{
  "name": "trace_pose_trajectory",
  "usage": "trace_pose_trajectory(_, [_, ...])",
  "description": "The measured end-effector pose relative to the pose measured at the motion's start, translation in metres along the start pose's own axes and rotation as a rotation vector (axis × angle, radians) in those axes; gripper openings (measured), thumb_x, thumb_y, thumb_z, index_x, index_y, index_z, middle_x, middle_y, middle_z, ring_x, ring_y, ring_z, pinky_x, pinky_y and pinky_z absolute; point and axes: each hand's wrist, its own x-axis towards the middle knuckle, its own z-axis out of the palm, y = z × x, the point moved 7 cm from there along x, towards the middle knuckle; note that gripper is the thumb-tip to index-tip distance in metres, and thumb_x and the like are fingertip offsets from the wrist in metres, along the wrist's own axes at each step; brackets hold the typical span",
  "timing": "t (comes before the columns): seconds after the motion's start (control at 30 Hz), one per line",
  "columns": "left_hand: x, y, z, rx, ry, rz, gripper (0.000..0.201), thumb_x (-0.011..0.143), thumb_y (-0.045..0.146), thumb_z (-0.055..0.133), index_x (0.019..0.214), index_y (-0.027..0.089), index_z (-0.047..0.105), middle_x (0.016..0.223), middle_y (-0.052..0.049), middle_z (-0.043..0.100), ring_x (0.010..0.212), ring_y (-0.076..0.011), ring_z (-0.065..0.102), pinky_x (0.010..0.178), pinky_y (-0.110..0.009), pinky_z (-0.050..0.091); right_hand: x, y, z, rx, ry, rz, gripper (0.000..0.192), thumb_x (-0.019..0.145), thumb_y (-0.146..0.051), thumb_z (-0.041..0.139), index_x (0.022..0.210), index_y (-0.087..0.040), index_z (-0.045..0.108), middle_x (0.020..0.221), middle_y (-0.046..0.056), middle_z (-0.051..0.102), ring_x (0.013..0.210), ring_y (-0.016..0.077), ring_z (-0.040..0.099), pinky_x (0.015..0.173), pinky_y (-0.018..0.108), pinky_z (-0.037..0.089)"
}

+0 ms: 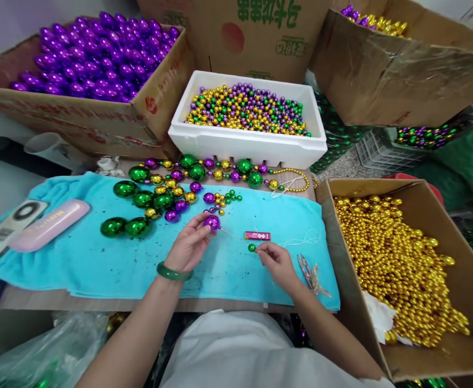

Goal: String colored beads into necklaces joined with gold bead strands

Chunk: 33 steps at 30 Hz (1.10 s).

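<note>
Between the thumb and fingers of my left hand (190,242) is a shiny purple bead (212,222), with a thin pale string running from it to the right. My right hand (276,261) pinches near a small green bead (252,248) at its fingertips. A white string (304,238) trails in loops across the turquoise towel (139,269). Just above my right hand lies a small magenta box (258,235). Large green beads (138,227) and smaller gold and purple ones sit to the left, and small green beads (233,195) lie beyond my left hand.
A finished-looking bead strand (218,174) lies along the back. Behind it stands a white foam box (248,145) of mixed beads. Cardboard boxes hold purple beads (107,54) and gold bead strands (393,258). Snips (309,272), a pink case (50,225) and a grey device (7,231) rest on the towel.
</note>
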Motion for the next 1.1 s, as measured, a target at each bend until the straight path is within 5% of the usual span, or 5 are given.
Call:
trace_pose_trajectory(0.37, [-0.005, 0.001, 0.003, 0.09, -0.077, 0.043, 0.045, 0.067, 0.02, 0.075, 0.11, 0.021, 0.062, 0.115, -0.007, 0.065, 0.096, -0.0157, 0.062, 0.084, -0.029, 0.05, 0.006, 0.002, -0.008, -0.034, 0.039, -0.003, 0.023, 0.076, -0.04, 0.059, 0.071, -0.018, 0.063, 0.055, -0.002, 0.047, 0.052, 0.011, 0.041, 0.051, 0.024, 0.032])
trace_pose_trajectory(0.8, [-0.01, -0.003, 0.012, 0.188, -0.12, 0.091, 0.04, 0.064, 0.022, 0.078, 0.102, 0.02, 0.064, 0.103, -0.005, 0.066, 0.091, -0.0162, 0.061, 0.079, -0.028, 0.05, 0.011, 0.004, -0.003, 0.076, -0.004, 0.043, 0.026, 0.071, -0.044, 0.064, 0.071, -0.019, 0.062, 0.053, -0.003, 0.046, 0.049, 0.01, 0.039, 0.046, 0.023, 0.031])
trace_pose_trajectory(0.97, [-0.005, -0.014, 0.018, 0.612, -0.3, 0.12, 0.05, 0.066, 0.026, 0.076, 0.114, 0.022, 0.062, 0.112, -0.008, 0.064, 0.086, -0.0173, 0.061, 0.075, -0.03, 0.051, 0.011, 0.003, -0.005, 0.081, 0.024, 0.044, 0.024, 0.072, -0.043, 0.062, 0.071, -0.019, 0.062, 0.051, -0.003, 0.046, 0.047, 0.0098, 0.039, 0.045, 0.022, 0.03])
trace_pose_trajectory(1.1, [0.017, 0.002, 0.011, 1.258, -0.069, 0.441, 0.026, 0.08, 0.024, 0.06, 0.106, 0.021, 0.067, 0.1, -0.008, 0.065, 0.082, -0.0198, 0.059, 0.08, -0.036, 0.048, 0.012, -0.001, -0.013, 0.086, 0.073, 0.034, 0.023, 0.07, -0.041, 0.063, 0.07, -0.019, 0.061, 0.051, -0.004, 0.046, 0.048, 0.0098, 0.039, 0.045, 0.023, 0.03])
